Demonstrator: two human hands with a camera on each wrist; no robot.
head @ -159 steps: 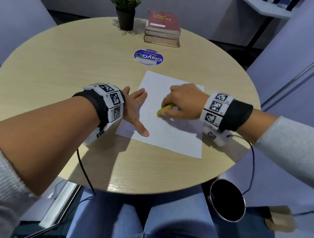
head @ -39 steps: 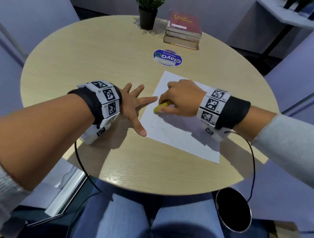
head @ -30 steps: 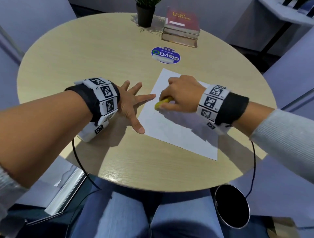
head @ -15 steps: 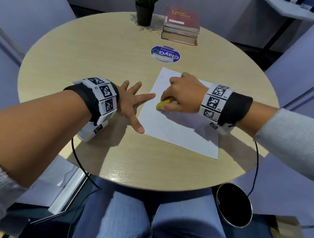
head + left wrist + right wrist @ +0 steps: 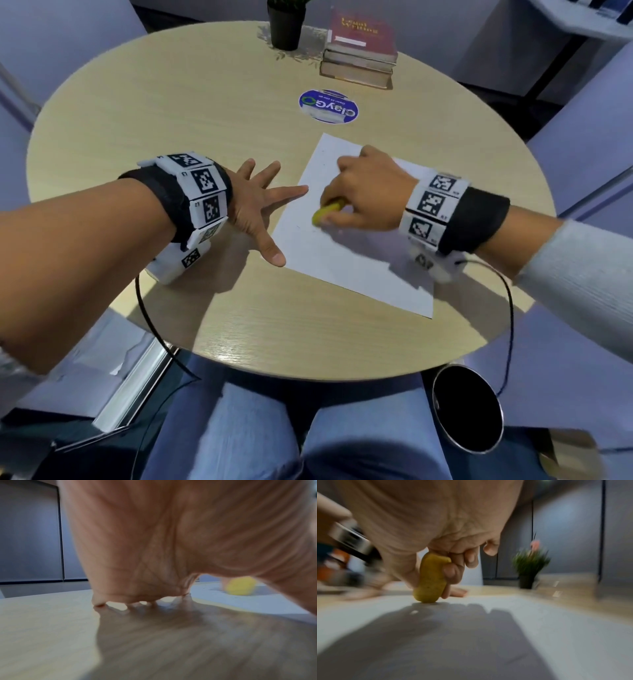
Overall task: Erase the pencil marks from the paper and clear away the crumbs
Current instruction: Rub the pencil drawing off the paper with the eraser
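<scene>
A white sheet of paper (image 5: 356,253) lies on the round wooden table (image 5: 171,113). My right hand (image 5: 363,192) grips a yellow eraser (image 5: 327,213), thumb and fingers curled round it, its lower end pressed on the sheet near the left edge. The eraser (image 5: 430,578) stands tilted on the paper (image 5: 539,628) in the right wrist view. My left hand (image 5: 257,205) lies flat with fingers spread, its index fingertip and thumb at the paper's left edge. In the left wrist view the palm (image 5: 154,540) arches over the table, the eraser (image 5: 240,586) blurred beyond it. Faint marks show beside the eraser.
A round blue sticker (image 5: 328,107) sits beyond the paper. A stack of books (image 5: 359,51) and a small potted plant (image 5: 286,24) stand at the far edge. A black round bin (image 5: 467,409) is on the floor at the lower right. Cables hang from both wrists.
The right hand has shifted the eraser slightly back and forth on the paper's left part. The left hand has stayed spread at the sheet's edge.
</scene>
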